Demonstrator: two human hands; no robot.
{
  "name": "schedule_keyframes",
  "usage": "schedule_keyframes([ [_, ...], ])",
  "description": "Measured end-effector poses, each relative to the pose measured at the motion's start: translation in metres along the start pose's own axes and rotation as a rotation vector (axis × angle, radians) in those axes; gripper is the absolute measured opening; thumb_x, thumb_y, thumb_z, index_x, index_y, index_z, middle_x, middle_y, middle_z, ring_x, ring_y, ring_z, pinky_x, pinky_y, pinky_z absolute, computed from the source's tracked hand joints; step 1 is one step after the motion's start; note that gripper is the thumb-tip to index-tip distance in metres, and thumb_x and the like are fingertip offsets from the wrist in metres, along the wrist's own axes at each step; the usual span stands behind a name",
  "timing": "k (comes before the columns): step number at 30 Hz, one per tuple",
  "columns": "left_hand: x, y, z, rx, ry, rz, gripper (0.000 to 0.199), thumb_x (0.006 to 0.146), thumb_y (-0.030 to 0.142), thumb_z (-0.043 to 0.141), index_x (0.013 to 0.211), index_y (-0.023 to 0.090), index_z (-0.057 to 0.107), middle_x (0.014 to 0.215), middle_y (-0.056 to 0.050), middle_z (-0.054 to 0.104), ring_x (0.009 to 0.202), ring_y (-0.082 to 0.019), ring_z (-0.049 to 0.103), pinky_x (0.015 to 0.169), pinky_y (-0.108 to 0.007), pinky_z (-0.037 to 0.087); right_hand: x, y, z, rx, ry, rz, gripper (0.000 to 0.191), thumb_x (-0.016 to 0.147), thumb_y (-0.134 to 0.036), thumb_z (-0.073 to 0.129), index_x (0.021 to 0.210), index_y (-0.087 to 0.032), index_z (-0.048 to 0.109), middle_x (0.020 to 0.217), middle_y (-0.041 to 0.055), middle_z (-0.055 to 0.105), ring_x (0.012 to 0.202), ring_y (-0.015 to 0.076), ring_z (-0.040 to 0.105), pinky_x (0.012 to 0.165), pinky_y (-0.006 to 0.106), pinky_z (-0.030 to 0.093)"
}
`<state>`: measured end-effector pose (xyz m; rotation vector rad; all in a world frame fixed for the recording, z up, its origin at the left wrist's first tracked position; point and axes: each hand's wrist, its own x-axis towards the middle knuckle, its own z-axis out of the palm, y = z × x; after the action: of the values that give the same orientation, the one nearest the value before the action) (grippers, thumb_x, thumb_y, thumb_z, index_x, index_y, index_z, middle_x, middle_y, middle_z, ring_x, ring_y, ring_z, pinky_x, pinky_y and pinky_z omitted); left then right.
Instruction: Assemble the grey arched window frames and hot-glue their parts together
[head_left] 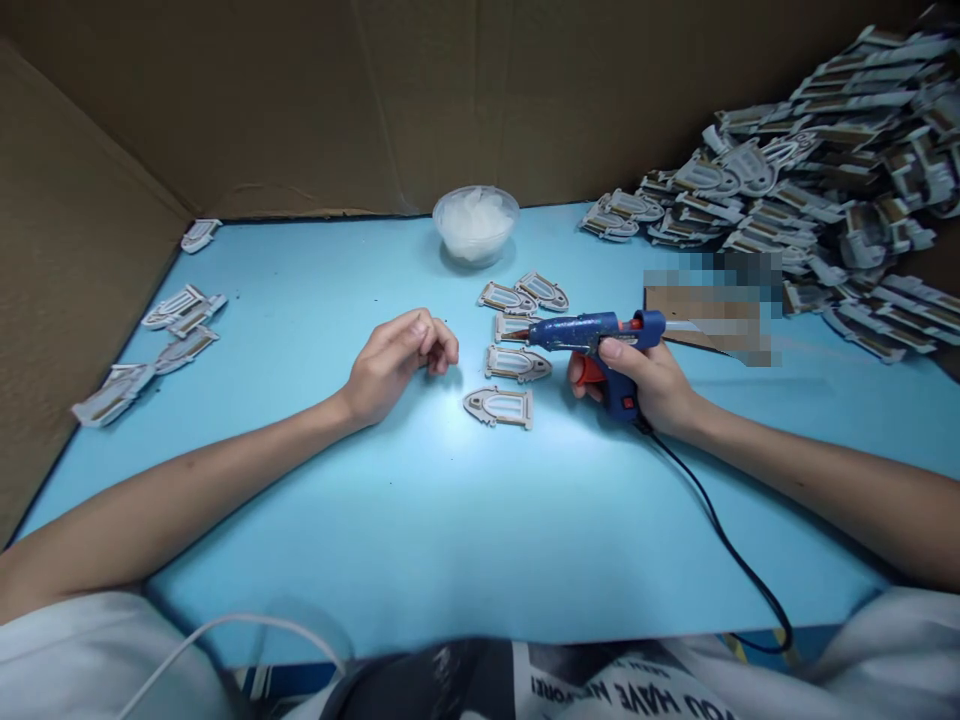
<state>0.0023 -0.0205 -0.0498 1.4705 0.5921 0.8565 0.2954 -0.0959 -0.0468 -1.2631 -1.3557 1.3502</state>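
My right hand (pixel 651 378) grips a blue hot glue gun (pixel 574 332) with a red trigger, its fingers wrapped round the handle. The nozzle points left, over one of the small arch-shaped pieces (pixel 511 328). A clear glue stick (pixel 682 326) sticks out of the gun's back end. My left hand (pixel 405 360) rests left of the pieces with its fingers curled in, and I see nothing in it. Closest to me lies a pointed arch piece (pixel 499 408), with another arch piece (pixel 517 364) just behind it. Two more arch pieces (pixel 544 291) touch farther back.
A clear bowl of whitish material (pixel 476 225) stands by the back cardboard wall (pixel 300 110). Many similar pieces (pixel 787 190) are heaped at the right. Several pieces (pixel 184 310) lie along the left side. A black cord (pixel 712 505) runs from the gun over the front edge.
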Motion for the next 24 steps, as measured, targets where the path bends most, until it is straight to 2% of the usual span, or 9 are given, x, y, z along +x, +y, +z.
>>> schedule_keyframes([
  [5, -0.004, 0.002, 0.003, 0.091, -0.223, 0.007, 0.045, 0.096, 0.045, 0.071, 0.077, 0.016, 0.041, 0.121, -0.017, 0.071, 0.065, -0.009, 0.056, 0.061, -0.028, 0.044, -0.002, 0.000, 0.001, -0.045, -0.118, -0.031, 0.056, 0.082, -0.076, 0.067, 0.075, -0.021, 0.065, 0.075, 0.0095, 0.067, 0.064, 0.0213, 0.059, 0.054, 0.034, 0.042],
  [7, -0.007, 0.005, 0.003, 0.112, -0.321, -0.018, 0.046, 0.096, 0.043, 0.072, 0.073, 0.016, 0.042, 0.116, -0.019, 0.073, 0.067, -0.011, 0.059, 0.059, -0.027, 0.042, -0.003, -0.002, 0.001, -0.060, -0.134, -0.036, 0.059, 0.080, -0.079, 0.067, 0.076, -0.020, 0.064, 0.076, 0.0098, 0.066, 0.064, 0.0211, 0.060, 0.053, 0.034, 0.043],
  [8, -0.008, 0.006, 0.003, 0.103, -0.343, -0.046, 0.047, 0.096, 0.045, 0.070, 0.071, 0.016, 0.042, 0.102, -0.017, 0.075, 0.064, -0.012, 0.058, 0.056, -0.027, 0.040, -0.003, -0.002, 0.002, -0.057, -0.136, -0.040, 0.060, 0.080, -0.080, 0.067, 0.077, -0.019, 0.064, 0.077, 0.0099, 0.066, 0.063, 0.0207, 0.060, 0.053, 0.033, 0.043],
  [10, -0.008, 0.006, 0.001, 0.045, -0.306, -0.109, 0.052, 0.095, 0.047, 0.071, 0.067, 0.019, 0.038, 0.062, -0.006, 0.065, 0.050, -0.010, 0.048, 0.049, -0.025, 0.031, -0.002, -0.001, 0.001, -0.031, -0.137, -0.048, 0.063, 0.081, -0.081, 0.064, 0.081, -0.018, 0.065, 0.078, 0.0103, 0.066, 0.063, 0.0198, 0.060, 0.053, 0.032, 0.042],
  [12, -0.007, 0.005, -0.001, -0.035, -0.176, -0.146, 0.060, 0.088, 0.045, 0.079, 0.064, 0.020, 0.030, 0.042, 0.006, 0.037, 0.040, -0.006, 0.030, 0.045, -0.024, 0.019, -0.001, 0.002, -0.001, 0.004, -0.136, -0.046, 0.069, 0.082, -0.086, 0.058, 0.083, -0.018, 0.066, 0.076, 0.0102, 0.066, 0.061, 0.0189, 0.058, 0.052, 0.031, 0.041],
  [14, -0.004, 0.005, -0.002, -0.092, -0.042, -0.157, 0.068, 0.080, 0.039, 0.086, 0.062, 0.020, 0.023, 0.042, 0.010, 0.023, 0.039, -0.004, 0.021, 0.045, -0.024, 0.014, 0.000, 0.006, -0.004, 0.037, -0.136, -0.034, 0.076, 0.081, -0.091, 0.051, 0.086, -0.018, 0.067, 0.072, 0.0096, 0.065, 0.058, 0.0185, 0.055, 0.051, 0.031, 0.041],
  [17, 0.000, 0.005, -0.003, -0.150, 0.064, -0.167, 0.067, 0.077, 0.034, 0.085, 0.062, 0.019, 0.021, 0.041, 0.010, 0.022, 0.038, -0.003, 0.021, 0.046, -0.024, 0.016, 0.002, 0.012, -0.007, 0.069, -0.140, -0.018, 0.083, 0.080, -0.096, 0.043, 0.090, -0.018, 0.068, 0.071, 0.0090, 0.064, 0.056, 0.0186, 0.053, 0.050, 0.031, 0.040],
  [22, 0.004, 0.006, -0.005, -0.271, 0.087, -0.159, 0.060, 0.084, 0.039, 0.077, 0.064, 0.018, 0.025, 0.043, 0.009, 0.017, 0.039, -0.005, 0.016, 0.046, -0.025, 0.017, 0.003, 0.017, -0.009, 0.063, -0.162, -0.026, 0.085, 0.080, -0.096, 0.041, 0.091, -0.017, 0.068, 0.072, 0.0093, 0.064, 0.057, 0.0188, 0.053, 0.050, 0.031, 0.039],
  [24, 0.004, 0.004, -0.006, -0.266, 0.059, -0.142, 0.052, 0.087, 0.044, 0.075, 0.067, 0.019, 0.034, 0.048, 0.009, 0.016, 0.042, -0.006, 0.015, 0.047, -0.025, 0.016, 0.003, 0.016, -0.009, 0.054, -0.155, -0.014, 0.085, 0.080, -0.097, 0.040, 0.092, -0.017, 0.068, 0.072, 0.0091, 0.064, 0.057, 0.0190, 0.053, 0.051, 0.032, 0.040],
])
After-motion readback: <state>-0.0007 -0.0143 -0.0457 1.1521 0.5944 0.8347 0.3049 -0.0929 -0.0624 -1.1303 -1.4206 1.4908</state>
